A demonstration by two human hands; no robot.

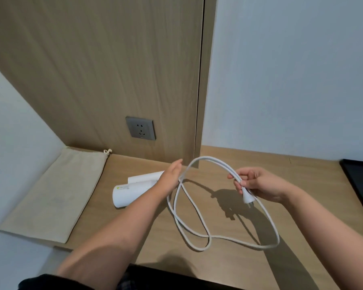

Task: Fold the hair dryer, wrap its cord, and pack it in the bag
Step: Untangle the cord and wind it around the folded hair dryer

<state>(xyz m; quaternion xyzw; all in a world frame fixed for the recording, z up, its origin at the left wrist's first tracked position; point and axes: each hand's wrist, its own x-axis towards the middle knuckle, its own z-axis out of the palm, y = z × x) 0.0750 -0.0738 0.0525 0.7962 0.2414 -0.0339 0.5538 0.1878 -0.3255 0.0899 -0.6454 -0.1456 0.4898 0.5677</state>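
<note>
The fingers (238,182) of the right hand (260,184) are curled tight round the white cord (205,157), pinching it just behind the plug (246,196), which sticks out below them with its pins pointing down. Across from it the left hand (171,175) is held flat, its fingers (176,165) straight and together, gripping nothing. The cord runs against the near edge of that hand. Whether the thumb hooks it I cannot tell from here.

Between the two hands the cord arches up in two strands side by side, then drops in loose loops that cross one another low over the worktop (113,227). Just behind the left hand and partly hidden by it lies the white hair dryer (130,191), on its side on the wood. Further left, a flat beige drawstring bag (50,195) lies along the worktop's edge, its knotted string at the far corner by the wall.

The worktop is pale wood grain. Behind it rises a wall panel (92,70) of the same wood, carrying a grey socket (140,128), and plain white wall (291,70) stands to either side. A black flat object (360,181) lies at the right edge.

One dryer, one cord, one plug, one bag, one socket, two hands.
</note>
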